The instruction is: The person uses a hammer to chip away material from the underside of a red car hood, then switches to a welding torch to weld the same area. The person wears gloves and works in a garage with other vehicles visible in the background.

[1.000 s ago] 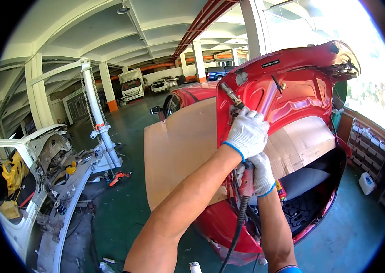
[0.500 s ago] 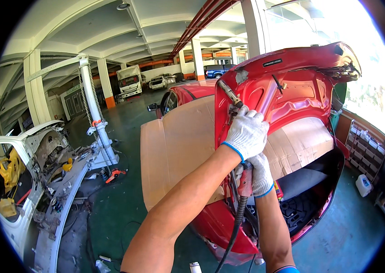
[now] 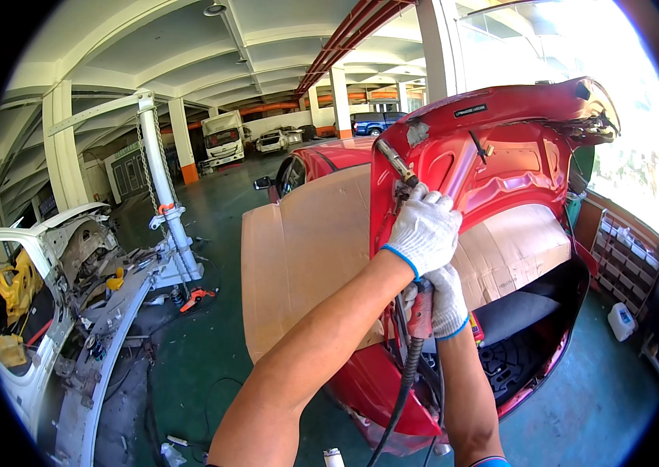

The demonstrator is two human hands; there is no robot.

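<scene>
Both my hands wear white knit gloves with blue cuffs and are closed round a cabled dent puller (image 3: pixel 421 311) with a red grip. My right hand (image 3: pixel 446 300) wraps the red grip low down. Above it, my left hand (image 3: pixel 425 231) holds the tool's forward part, mostly hidden by the glove. A slim metal shaft (image 3: pixel 398 161) sticks out past my left hand and lies against the edge of the raised red trunk lid (image 3: pixel 493 156). A patch of bare metal (image 3: pixel 418 132) shows on the lid near the shaft's end. A thick black cable (image 3: pixel 402 397) hangs from the grip.
Cardboard (image 3: pixel 306 241) covers the red car's rear left side, and another piece (image 3: pixel 512 245) lies across the trunk opening. At left stand a stripped white car body (image 3: pixel 22 233) and a pulling post (image 3: pixel 164 187) with chains. A parts rack (image 3: pixel 625 261) and white jug (image 3: pixel 621 319) are at right.
Both hands keep their grip on the dent puller in nearly the same place. The view has shifted very slightly.
</scene>
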